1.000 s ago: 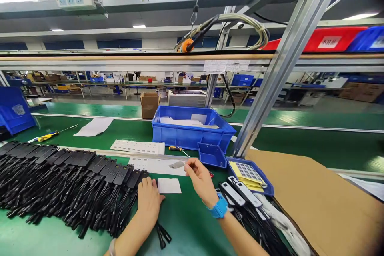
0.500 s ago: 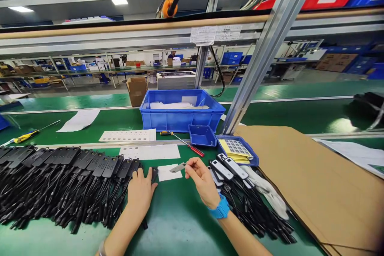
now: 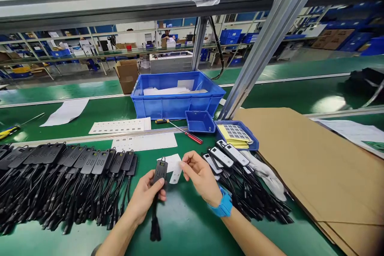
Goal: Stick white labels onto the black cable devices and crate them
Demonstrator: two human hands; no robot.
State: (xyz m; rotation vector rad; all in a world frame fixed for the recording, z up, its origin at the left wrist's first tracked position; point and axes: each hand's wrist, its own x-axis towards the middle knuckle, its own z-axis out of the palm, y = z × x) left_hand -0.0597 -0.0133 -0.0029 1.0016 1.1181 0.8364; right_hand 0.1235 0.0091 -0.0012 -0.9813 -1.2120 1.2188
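Observation:
Held in my left hand point(image 3: 147, 194) is a black controller box point(image 3: 161, 171) with a small display window, its short cables hanging down toward me. My thumb lies across its lower face. Just to the right, my right hand point(image 3: 196, 172) pinches the edge of a grey-white label point(image 3: 176, 174) with small printed marks and a cut-out. The label hangs close beside the box; whether they touch I cannot tell. Behind both lies a white paper sheet point(image 3: 169, 160) on the green bench. Many similar black controllers point(image 3: 100, 163) lie in rows at left. Several with white labels point(image 3: 222, 156) lie at right.
A large blue bin point(image 3: 177, 106) with white sheets stands behind, with a small blue tray point(image 3: 200, 122) and red screwdriver point(image 3: 195, 138) before it. Yellow-backed stickers point(image 3: 237, 134) fill another tray. Brown cardboard point(image 3: 300, 160) covers the right side. A metal post point(image 3: 270, 48) slants upward.
My left hand has lifted a black controller off the bench and drawn it toward me. The label in my right hand has turned from lying sideways to hanging upright. The view has tilted down.

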